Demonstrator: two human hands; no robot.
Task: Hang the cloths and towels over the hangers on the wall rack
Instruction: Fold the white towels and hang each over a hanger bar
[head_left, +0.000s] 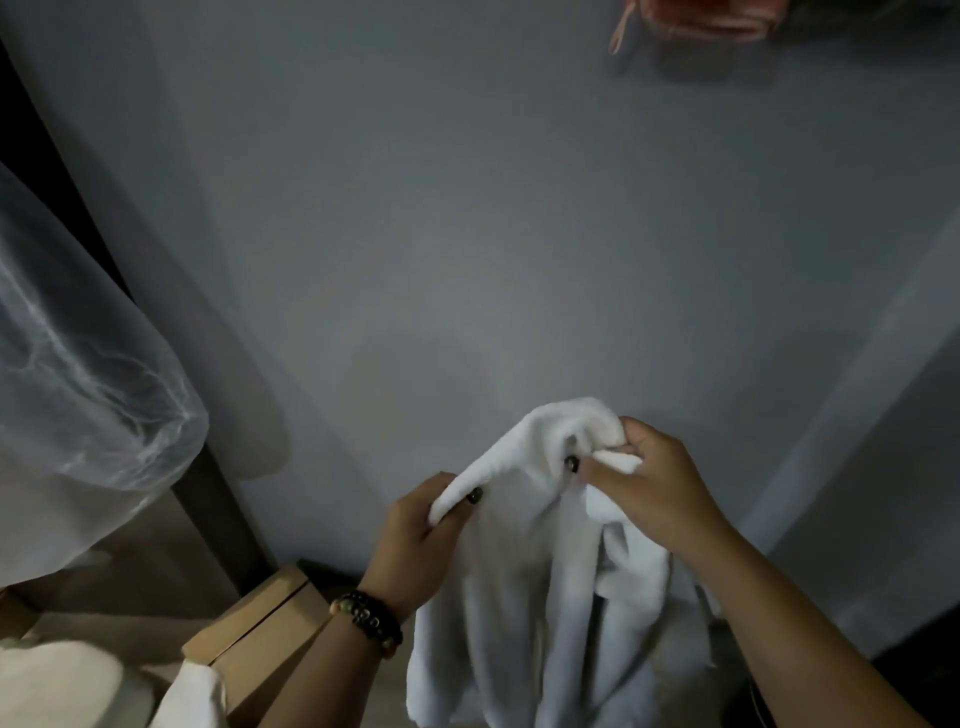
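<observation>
Before the grey wall (467, 234), both hands grip a fluffy white towel (524, 597). Left hand (415, 540) pinches one top edge. Right hand (649, 483) bunches the other.

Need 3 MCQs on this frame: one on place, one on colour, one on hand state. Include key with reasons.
1. Where is the pink cloth?
A. On the floor
B. High on the wall, at the frame's upper right
C. Over the cardboard box

2. What colour is the towel in the hands?
A. White
B. Blue
C. Striped green

3. How do the hands hold the towel?
A. Only the left hand grips it
B. Both lie flat and open on it
C. Both grip its top edge

Key:
1. B: the cloth shows at the top edge against the grey wall, well above the cardboard box.
2. A: the fabric is plain white throughout.
3. C: the left hand pinches one upper corner and the right hand bunches the other, and the rest hangs down.
</observation>
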